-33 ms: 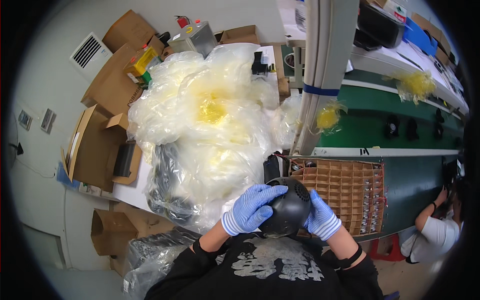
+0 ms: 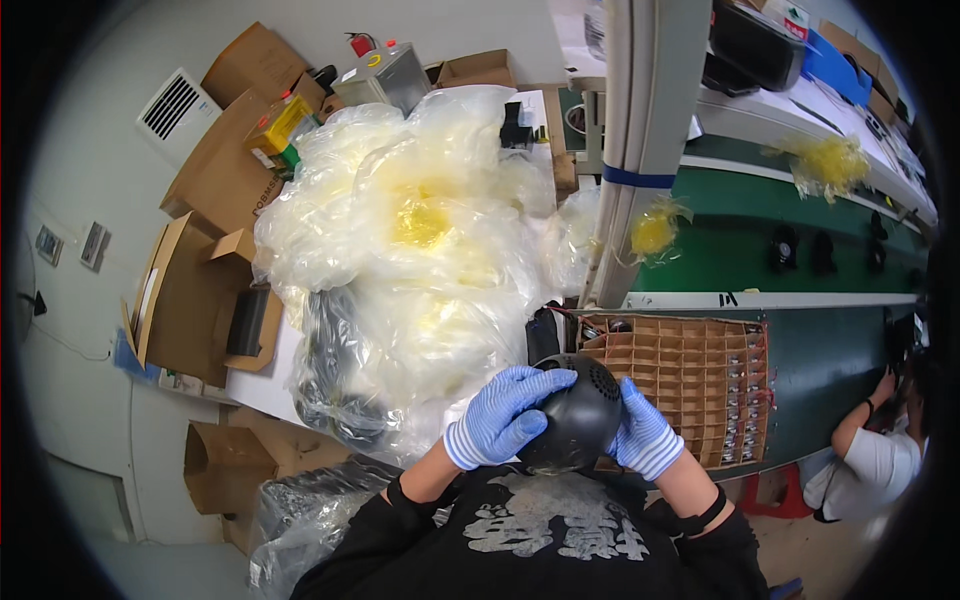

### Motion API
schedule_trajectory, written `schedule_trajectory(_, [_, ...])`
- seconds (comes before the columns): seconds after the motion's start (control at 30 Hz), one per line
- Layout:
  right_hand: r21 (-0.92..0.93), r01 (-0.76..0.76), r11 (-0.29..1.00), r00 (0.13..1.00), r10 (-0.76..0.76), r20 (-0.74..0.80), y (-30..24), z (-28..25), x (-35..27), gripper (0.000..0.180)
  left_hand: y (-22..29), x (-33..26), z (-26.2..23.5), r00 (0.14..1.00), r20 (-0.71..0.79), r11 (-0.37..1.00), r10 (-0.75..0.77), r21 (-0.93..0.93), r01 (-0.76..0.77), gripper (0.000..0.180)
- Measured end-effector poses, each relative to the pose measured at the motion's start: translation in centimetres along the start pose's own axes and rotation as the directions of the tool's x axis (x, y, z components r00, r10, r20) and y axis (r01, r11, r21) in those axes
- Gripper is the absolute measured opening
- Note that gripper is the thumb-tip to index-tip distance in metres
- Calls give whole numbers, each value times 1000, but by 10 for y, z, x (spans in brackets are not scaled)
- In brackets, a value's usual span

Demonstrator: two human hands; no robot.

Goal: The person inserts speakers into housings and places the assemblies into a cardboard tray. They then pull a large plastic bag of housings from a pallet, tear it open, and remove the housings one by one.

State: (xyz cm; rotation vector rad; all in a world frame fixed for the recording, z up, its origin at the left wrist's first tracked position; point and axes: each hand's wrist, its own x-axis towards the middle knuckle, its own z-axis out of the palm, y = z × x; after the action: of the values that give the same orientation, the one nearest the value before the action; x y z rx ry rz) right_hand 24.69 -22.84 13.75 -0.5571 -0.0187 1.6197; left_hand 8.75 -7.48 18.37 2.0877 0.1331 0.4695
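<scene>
A rounded black plastic housing point(image 2: 570, 425) with a cluster of round holes on its upper right is held close in front of my body. My left hand point(image 2: 500, 418), in a blue glove with a striped cuff, is closed on its left side, the fingers lying over the top. On the right side my right hand point(image 2: 645, 432), gloved alike, grips the housing; some of its fingers are hidden behind it. Just beyond the housing stands a dark object point(image 2: 543, 335), partly covered. A cardboard divider box point(image 2: 660, 375) with small metal parts in its right-hand cells lies right of my hands.
A big heap of clear and yellowish plastic bags point(image 2: 400, 230) covers the left table. Cardboard boxes point(image 2: 205, 300) stand along its left. A grey post point(image 2: 650, 120) rises beside a green conveyor point(image 2: 730, 230) carrying black parts. At the far right sits another person point(image 2: 870, 455).
</scene>
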Motion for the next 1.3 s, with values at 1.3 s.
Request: schedule_trajectory(1.3, [-660,167,-732,756,-335,562,-13,43,-8,11,-26,33,47,867,-244,840,-434,-458,291,70])
